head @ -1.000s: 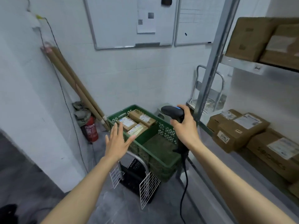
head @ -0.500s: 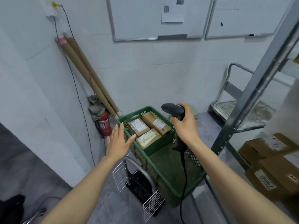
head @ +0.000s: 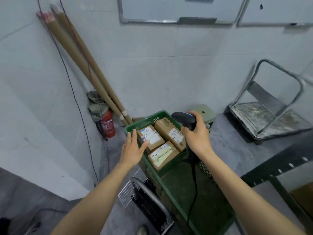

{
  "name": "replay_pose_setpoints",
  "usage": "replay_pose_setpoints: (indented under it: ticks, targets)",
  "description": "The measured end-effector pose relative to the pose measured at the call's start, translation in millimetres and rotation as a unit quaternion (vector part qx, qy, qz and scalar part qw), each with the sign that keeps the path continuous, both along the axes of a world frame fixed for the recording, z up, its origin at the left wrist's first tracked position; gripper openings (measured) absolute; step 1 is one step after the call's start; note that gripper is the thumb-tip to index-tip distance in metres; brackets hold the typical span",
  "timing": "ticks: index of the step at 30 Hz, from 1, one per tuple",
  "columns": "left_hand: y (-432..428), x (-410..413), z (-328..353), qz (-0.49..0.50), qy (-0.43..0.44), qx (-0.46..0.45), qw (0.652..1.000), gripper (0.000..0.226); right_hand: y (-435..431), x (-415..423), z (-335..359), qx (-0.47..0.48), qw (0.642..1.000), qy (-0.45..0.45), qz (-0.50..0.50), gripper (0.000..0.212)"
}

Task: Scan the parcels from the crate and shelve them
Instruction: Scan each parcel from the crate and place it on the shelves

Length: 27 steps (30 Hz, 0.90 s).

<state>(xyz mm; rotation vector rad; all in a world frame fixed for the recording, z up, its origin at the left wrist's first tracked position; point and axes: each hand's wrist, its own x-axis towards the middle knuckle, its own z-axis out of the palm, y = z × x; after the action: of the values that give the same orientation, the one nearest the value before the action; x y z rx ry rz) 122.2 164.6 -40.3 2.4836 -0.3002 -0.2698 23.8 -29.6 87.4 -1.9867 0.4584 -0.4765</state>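
A green plastic crate (head: 199, 199) stands on a trolley in front of me. Three brown cardboard parcels with white labels lie at its far end: one at the left (head: 150, 137), one at the right (head: 171, 133), one nearer me (head: 163, 155). My left hand (head: 133, 150) hovers flat with straight fingers over the crate's left rim, beside the left parcel. My right hand (head: 197, 135) grips a black corded barcode scanner (head: 183, 117) above the crate's right side, its head over the right parcel.
Long cardboard tubes (head: 81, 60) lean in the corner above a red fire extinguisher (head: 107, 124). A grey platform trolley (head: 267, 116) stands at the right. The dark metal shelf frame (head: 277, 168) crosses the lower right. A wire basket (head: 133, 192) sits beside the crate.
My view has swung left and down, away from the shelves and onto the crate. Both hands have come nearer the parcels, the scanner still in my right hand.
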Motion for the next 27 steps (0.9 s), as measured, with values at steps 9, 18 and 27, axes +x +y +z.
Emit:
replay_pose_setpoints:
  ticks: [9, 18, 27]
  targets:
    - [-27, 57, -36, 0.024, 0.079, -0.029, 0.996, 0.085, -6, 77, -32, 0.010, 0.999, 0.032, 0.018, 0.049]
    - [-69, 83, -85, 0.093, 0.131, -0.088, 0.983, 0.082, -35, 124, -79, 0.043, 0.995, 0.080, 0.048, 0.050]
    - [-117, 105, -142, 0.206, 0.168, -0.169, 0.949, 0.070, -63, 146, -132, 0.075, 0.990, 0.103, 0.069, 0.052]
